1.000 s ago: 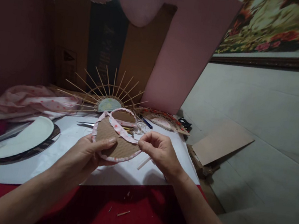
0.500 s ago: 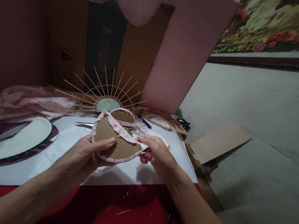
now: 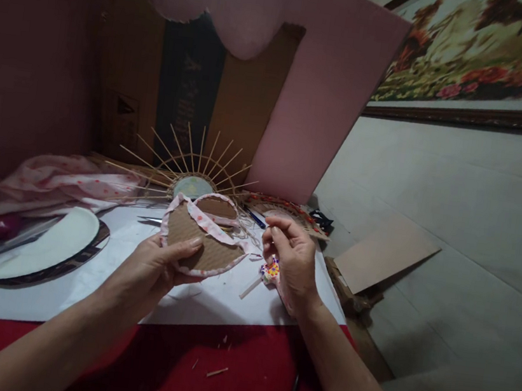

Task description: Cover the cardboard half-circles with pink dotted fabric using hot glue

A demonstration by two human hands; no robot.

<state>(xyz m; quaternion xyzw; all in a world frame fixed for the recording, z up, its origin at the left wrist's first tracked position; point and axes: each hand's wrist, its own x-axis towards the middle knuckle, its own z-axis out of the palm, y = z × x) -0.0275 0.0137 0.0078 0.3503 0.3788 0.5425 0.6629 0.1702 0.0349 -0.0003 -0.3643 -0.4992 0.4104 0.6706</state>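
My left hand (image 3: 155, 265) grips a brown cardboard piece (image 3: 208, 254) edged with pink dotted fabric trim (image 3: 209, 226), thumb on its face. My right hand (image 3: 291, 260) is raised just right of the piece, fingers pinched near a small colourful object (image 3: 271, 269); what they pinch is too small to name. A white stick (image 3: 250, 287) lies on the white sheet (image 3: 208, 304) under the right hand.
A sunburst of wooden sticks (image 3: 194, 171) stands behind, by a woven item (image 3: 287, 212) and a blue pen (image 3: 254, 216). A white half-disc on dark card (image 3: 50, 245) and pink cloth (image 3: 61, 179) lie left. Pink board (image 3: 324, 82) leans behind; cardboard (image 3: 385, 253) lies right.
My right hand let go of the trim's right edge and rose up and to the right, showing a small colourful object below it. The left hand and the cardboard piece stayed put.
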